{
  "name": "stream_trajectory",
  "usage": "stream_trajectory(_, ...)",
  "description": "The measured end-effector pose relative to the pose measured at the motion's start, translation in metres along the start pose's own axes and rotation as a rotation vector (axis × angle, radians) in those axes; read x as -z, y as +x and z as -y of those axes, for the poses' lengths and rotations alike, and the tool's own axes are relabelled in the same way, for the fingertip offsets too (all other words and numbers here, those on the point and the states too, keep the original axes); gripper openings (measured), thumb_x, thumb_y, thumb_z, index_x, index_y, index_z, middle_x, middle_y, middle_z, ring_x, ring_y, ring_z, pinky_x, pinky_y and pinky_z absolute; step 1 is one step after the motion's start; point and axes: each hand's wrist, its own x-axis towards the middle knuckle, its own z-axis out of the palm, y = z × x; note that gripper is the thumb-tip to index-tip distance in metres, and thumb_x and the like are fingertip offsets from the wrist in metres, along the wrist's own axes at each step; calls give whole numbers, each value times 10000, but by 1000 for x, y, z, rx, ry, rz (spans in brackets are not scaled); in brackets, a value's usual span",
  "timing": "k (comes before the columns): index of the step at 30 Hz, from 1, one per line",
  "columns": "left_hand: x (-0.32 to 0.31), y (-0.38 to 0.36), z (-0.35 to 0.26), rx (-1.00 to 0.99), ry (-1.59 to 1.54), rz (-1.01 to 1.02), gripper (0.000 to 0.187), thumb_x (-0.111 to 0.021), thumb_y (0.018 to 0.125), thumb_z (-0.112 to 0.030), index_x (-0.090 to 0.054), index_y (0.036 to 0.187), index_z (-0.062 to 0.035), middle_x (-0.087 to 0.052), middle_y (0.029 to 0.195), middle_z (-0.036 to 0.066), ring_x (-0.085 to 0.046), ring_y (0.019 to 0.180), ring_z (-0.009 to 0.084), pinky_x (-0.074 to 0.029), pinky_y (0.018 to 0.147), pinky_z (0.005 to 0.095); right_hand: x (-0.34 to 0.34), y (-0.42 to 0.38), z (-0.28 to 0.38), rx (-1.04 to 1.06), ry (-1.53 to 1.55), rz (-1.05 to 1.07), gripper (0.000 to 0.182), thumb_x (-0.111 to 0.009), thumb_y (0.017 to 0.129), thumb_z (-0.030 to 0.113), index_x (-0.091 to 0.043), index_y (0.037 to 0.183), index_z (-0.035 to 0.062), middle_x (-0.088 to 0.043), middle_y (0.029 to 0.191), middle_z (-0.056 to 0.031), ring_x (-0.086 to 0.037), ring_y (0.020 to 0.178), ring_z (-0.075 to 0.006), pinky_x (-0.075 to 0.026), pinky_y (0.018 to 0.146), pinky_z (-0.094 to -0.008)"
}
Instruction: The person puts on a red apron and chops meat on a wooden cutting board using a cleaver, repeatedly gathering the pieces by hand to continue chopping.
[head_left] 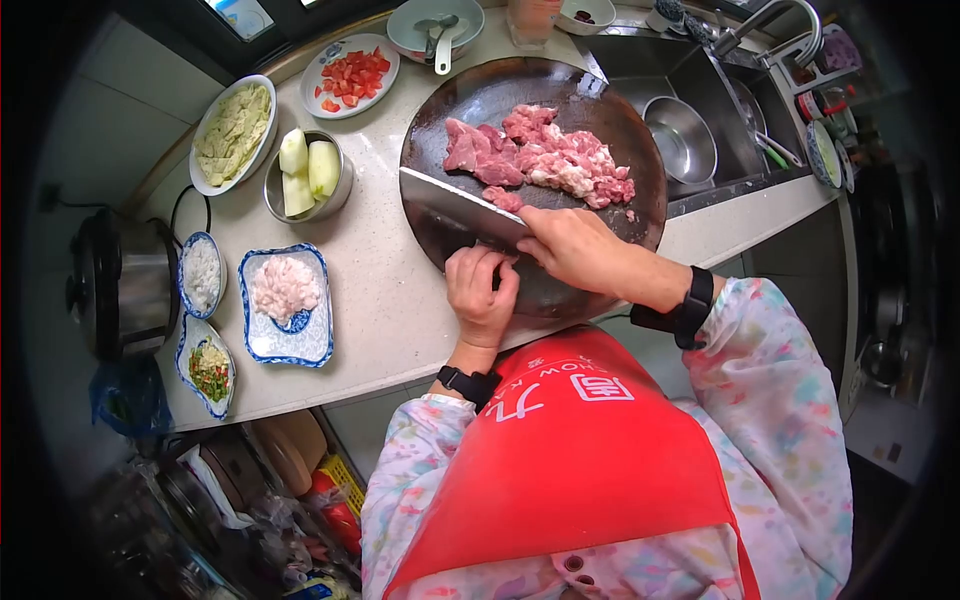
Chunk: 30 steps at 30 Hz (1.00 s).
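A red apron (575, 465) lies closest, on the near side of the round chopping board (450, 105). Over the board, the right hand (590, 250) has its fingers wrapped around the handle end of a cleaver (460, 207), whose blade slants toward the board's left edge. The left hand (480, 295) is at the board's near-left edge, fingers curled in close to the blade; I cannot tell whether they grip anything. The raw meat (560, 155) lies across the middle of the board and toward its far side, just beyond the cleaver.

To the board's left, on the counter (385, 305), are a blue-rimmed dish (315, 345) of pale minced food and a metal bowl (338, 203) of peeled green pieces. A plate (316, 75) of chopped red pieces sits to the board's far left. Right of the board is the sink (612, 70), with a steel basin (682, 140) inside.
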Motion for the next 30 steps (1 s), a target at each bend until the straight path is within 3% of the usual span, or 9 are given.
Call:
stream_trajectory(4, -1, -2, 2, 8, -8, 9, 258, -683, 630, 35, -641, 870, -50, -613, 894, 103, -587, 856, 319, -494, 778, 417, 9, -27, 1, 188, -33, -21, 162, -612, 879, 146, -513, 941, 34, -619, 860, -181, -610, 696, -417, -478, 588, -491)
stream_trajectory(8, -3, -4, 5, 1, 27, -22, 257, -688, 612, 24, -647, 854, -51, -616, 885, 104, -597, 814, 323, -502, 750, 414, 25, -41, -4, 205, -127, 145, 182, -624, 864, 138, -496, 896, 15, -602, 810, -168, -625, 666, -375, -470, 544, -467)
stream_trajectory(11, -3, -3, 5, 13, 23, -32, 261, -690, 610, 23, -645, 857, -48, -615, 878, 104, -598, 807, 321, -501, 758, 422, 31, -41, -12, 218, -180, 196, 158, -603, 801, 54, -513, 924, 11, -624, 788, -163, -645, 673, -369, -504, 570, -464)
stream_trajectory(14, -4, -1, 3, 6, 28, -27, 255, -695, 613, 17, -643, 854, -47, -615, 876, 104, -600, 812, 317, -499, 767, 426, 23, -16, -2, 254, -240, 236, 184, -609, 777, 65, -528, 929, 2, -645, 799, -169, -657, 695, -376, -516, 586, -461)
stream_trajectory(17, -2, 1, 1, 2, 44, -32, 246, -702, 620, 9, -642, 851, -50, -617, 883, 104, -603, 822, 313, -496, 773, 425, -4, 12, 10, 299, -167, 90, 197, -614, 780, 106, -552, 933, -1, -663, 796, -182, -671, 728, -371, -526, 613, -458)
stream_trajectory(24, 0, -3, 3, -23, 6, -28, 234, -695, 639, 14, -644, 855, -62, -618, 910, 98, -599, 857, 305, -486, 777, 410, 8, 0, -1, 172, -69, -10, 150, -592, 847, 134, -568, 934, 14, -658, 776, -201, -651, 746, -399, -501, 624, -489)
stream_trajectory(30, -2, -5, 2, 36, 21, -52, 238, -707, 645, 35, -655, 853, -66, -634, 843, 80, -603, 778, 289, -486, 740, 399, 32, -32, -10, 240, -162, 163, 122, -587, 835, 106, -556, 910, 14, -661, 772, -168, -661, 725, -378, -509, 629, -473)
